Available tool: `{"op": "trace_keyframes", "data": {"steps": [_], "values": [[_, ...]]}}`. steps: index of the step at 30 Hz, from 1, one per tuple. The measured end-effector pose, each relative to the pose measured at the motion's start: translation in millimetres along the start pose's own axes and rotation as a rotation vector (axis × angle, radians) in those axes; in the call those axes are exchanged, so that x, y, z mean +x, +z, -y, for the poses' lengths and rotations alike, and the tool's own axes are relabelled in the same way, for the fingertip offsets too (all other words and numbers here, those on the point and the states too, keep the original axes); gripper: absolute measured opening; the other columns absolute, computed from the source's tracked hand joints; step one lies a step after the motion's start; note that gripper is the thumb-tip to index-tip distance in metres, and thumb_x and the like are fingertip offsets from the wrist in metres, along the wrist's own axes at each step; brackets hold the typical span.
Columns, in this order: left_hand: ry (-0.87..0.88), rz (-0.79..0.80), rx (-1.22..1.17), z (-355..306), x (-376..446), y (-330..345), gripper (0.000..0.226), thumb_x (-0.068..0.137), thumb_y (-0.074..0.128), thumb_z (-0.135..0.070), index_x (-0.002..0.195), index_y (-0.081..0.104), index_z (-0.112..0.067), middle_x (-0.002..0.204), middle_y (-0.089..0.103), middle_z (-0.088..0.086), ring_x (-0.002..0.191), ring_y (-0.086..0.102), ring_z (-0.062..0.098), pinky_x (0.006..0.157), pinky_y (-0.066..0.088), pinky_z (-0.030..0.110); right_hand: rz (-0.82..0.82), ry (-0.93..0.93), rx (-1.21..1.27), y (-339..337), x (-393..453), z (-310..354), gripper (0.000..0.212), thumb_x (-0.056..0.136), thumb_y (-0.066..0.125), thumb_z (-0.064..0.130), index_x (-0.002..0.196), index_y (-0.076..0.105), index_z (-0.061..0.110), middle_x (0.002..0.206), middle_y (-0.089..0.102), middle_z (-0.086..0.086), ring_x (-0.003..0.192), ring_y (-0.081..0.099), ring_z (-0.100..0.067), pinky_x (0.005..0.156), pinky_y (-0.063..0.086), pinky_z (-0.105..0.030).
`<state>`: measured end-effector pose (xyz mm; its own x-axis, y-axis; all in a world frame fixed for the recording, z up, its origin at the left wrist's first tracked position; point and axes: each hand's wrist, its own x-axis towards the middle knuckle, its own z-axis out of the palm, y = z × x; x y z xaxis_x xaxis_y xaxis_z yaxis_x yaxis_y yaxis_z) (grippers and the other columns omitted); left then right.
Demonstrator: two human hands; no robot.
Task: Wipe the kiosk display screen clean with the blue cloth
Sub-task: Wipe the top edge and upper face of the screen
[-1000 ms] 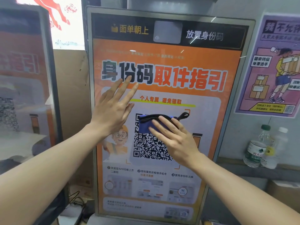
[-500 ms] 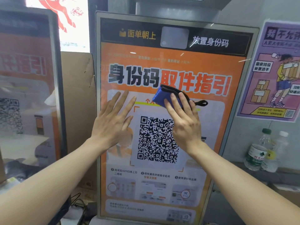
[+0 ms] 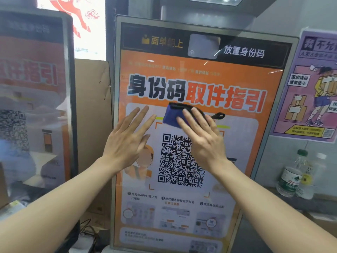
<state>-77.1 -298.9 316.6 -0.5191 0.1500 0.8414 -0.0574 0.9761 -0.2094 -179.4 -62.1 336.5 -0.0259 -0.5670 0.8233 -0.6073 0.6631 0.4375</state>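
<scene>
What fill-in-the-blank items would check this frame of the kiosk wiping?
1. The right hand presses a ____ cloth against the kiosk screen.
2. The cloth sits just ____ the QR code.
3. The left hand lies flat with ____ fingers.
4. Two plastic ____ stand to the kiosk's right.

Missing: blue; above; straight; bottles

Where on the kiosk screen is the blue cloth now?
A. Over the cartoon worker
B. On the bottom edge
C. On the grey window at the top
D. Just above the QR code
D: the right hand presses the blue cloth flat just above the QR code, below the large headline.
</scene>
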Motion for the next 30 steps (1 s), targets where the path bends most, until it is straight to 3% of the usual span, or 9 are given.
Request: {"op": "trace_keyframes", "data": {"steps": [5, 7, 13, 16, 24, 30], "values": [[-0.112, -0.063, -0.142, 14.6, 28.1, -16.6, 0.058, 0.099, 0.046, -0.010, 0.154, 0.031, -0.019, 0.163, 0.021, 0.001, 0.150, 0.017, 0.021, 0.115, 0.026, 0.042, -0.075, 0.133, 0.039, 5.2, 11.6, 22.6, 0.069, 0.082, 0.031, -0.006, 0.146, 0.048, 0.012, 0.154, 0.041, -0.009, 0.146, 0.028, -0.028, 0.121, 0.018, -0.044], [-0.112, -0.065, -0.131, 21.7, 41.9, -23.8, 0.057, 0.100, 0.050, -0.011, 0.153, 0.032, -0.018, 0.162, 0.023, 0.002, 0.148, 0.020, 0.023, 0.113, 0.028, 0.046, -0.070, 0.137, 0.059, 7.6, 10.9, 35.5, 0.068, 0.082, 0.032, -0.005, 0.145, 0.050, 0.012, 0.153, 0.042, -0.009, 0.146, 0.027, -0.027, 0.121, 0.018, -0.044], [-0.016, -0.029, -0.022, 30.6, 46.8, -28.3, 0.054, 0.101, 0.044, -0.026, 0.153, 0.032, -0.020, 0.163, 0.021, 0.004, 0.149, 0.021, 0.026, 0.114, 0.029, 0.047, 0.126, -0.211, 0.124, 16.3, -6.6, 69.9, 0.057, 0.090, 0.036, 0.007, 0.143, 0.053, 0.017, 0.154, 0.042, -0.005, 0.146, 0.033, -0.026, 0.118, 0.031, -0.046], [0.052, -0.015, 0.017, 40.4, 47.0, -31.9, 0.055, 0.100, 0.044, -0.027, 0.153, 0.032, -0.020, 0.162, 0.023, 0.006, 0.147, 0.023, 0.026, 0.112, 0.033, 0.048, 0.172, -0.285, 0.105, 15.5, -9.3, 68.6, 0.059, 0.091, 0.033, 0.009, 0.146, 0.049, 0.018, 0.156, 0.038, -0.003, 0.147, 0.030, -0.022, 0.119, 0.029, -0.043], [0.237, 0.075, 0.139, 64.2, 52.8, -51.6, 0.062, 0.095, 0.060, -0.024, 0.152, 0.036, -0.015, 0.160, 0.026, 0.011, 0.148, 0.023, 0.031, 0.115, 0.031, 0.049, 0.005, 0.049, 0.097, 4.5, 27.0, 42.4, 0.069, 0.085, 0.030, -0.003, 0.151, 0.041, 0.013, 0.159, 0.033, -0.007, 0.149, 0.023, -0.026, 0.123, 0.017, -0.043], [0.336, 0.156, 0.110, 73.3, 59.0, -63.2, 0.062, 0.097, 0.057, -0.020, 0.153, 0.031, -0.015, 0.161, 0.023, 0.012, 0.150, 0.016, 0.029, 0.118, 0.029, 0.049, 0.025, -0.016, 0.149, 14.0, 25.2, 76.3, 0.058, 0.092, 0.030, 0.005, 0.146, 0.049, 0.013, 0.155, 0.040, -0.007, 0.146, 0.031, -0.027, 0.121, 0.024, -0.045]]}}
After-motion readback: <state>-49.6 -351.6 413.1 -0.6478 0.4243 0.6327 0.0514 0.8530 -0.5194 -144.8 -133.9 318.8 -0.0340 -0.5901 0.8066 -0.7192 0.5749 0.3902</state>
